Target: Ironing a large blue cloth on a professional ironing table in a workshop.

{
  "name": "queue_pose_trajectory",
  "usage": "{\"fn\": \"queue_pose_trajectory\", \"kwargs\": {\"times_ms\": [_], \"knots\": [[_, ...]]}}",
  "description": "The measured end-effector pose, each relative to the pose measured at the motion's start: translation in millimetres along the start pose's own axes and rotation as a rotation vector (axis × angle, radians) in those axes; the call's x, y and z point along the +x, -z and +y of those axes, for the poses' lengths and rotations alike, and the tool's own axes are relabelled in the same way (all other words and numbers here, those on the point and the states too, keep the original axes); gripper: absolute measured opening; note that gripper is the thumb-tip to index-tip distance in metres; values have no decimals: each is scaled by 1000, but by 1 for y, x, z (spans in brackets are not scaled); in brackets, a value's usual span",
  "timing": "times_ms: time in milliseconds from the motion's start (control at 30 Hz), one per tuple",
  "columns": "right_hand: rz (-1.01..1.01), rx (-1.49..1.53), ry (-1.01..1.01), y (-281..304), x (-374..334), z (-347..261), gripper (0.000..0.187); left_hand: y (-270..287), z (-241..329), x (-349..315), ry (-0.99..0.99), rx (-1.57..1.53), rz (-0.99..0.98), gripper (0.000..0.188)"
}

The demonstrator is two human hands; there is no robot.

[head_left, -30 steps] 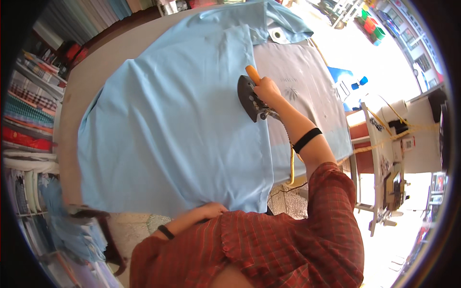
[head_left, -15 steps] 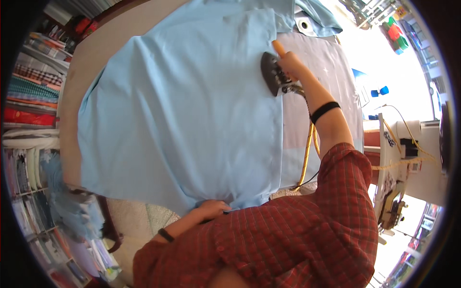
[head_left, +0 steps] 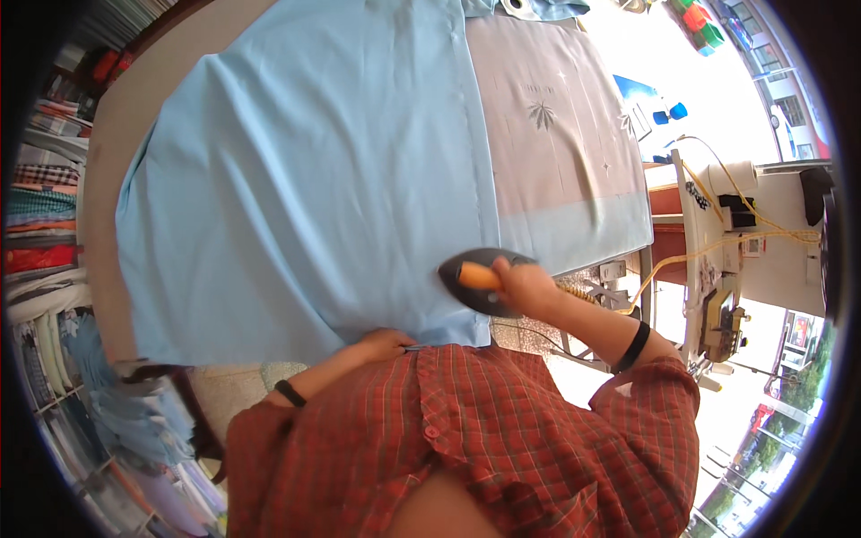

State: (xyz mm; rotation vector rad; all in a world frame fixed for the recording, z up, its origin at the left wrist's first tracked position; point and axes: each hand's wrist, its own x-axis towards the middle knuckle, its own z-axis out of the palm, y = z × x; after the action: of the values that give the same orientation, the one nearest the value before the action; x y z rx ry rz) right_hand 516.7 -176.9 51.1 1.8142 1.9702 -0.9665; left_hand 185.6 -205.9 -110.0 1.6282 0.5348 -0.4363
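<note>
A large light blue cloth point(head_left: 314, 170) lies spread over a table, with soft folds running down its middle. My right hand point(head_left: 527, 289) is closed round the orange handle of a dark clothes iron point(head_left: 489, 296), whose soleplate is at the cloth's right edge near my body. At the near edge of the cloth, right in front of my shirt, rests my left hand point(head_left: 384, 344). Its fingers are partly hidden against the fabric and my body, so whether they pinch the cloth does not show.
Greyish-pink patterned fabric point(head_left: 565, 117) covers the table's right part. A yellow cord point(head_left: 664, 262) runs right from the iron's side toward a sewing machine point(head_left: 725, 323). Shelves of folded fabrics point(head_left: 45, 206) stand at left. A small blue object point(head_left: 670, 113) is at the upper right.
My right hand has drawn the iron from the far right part of the cloth back toward my body along its right edge. The view has shifted; my left hand stays at the near edge.
</note>
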Motion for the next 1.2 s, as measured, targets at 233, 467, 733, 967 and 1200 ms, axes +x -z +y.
{"fn": "queue_pose_trajectory", "kwargs": {"times_ms": [233,467,733,967,1200], "knots": [[547,171,-409,63,55,119,26,-9,-3,-7,-47,103,101,34],[631,163,-229,141,100,83,28,-13,-2,-38,195,-129,-89,30],[269,94,103,130,190,-89,37,-86,-108,-32,233,-328,-4,26],[-28,-386,496,95,188,-181,33,-109,-135,-36,325,-337,160,31],[614,7,108,199,340,-76,24,-113,-132,-38,411,-263,224,31]]}}
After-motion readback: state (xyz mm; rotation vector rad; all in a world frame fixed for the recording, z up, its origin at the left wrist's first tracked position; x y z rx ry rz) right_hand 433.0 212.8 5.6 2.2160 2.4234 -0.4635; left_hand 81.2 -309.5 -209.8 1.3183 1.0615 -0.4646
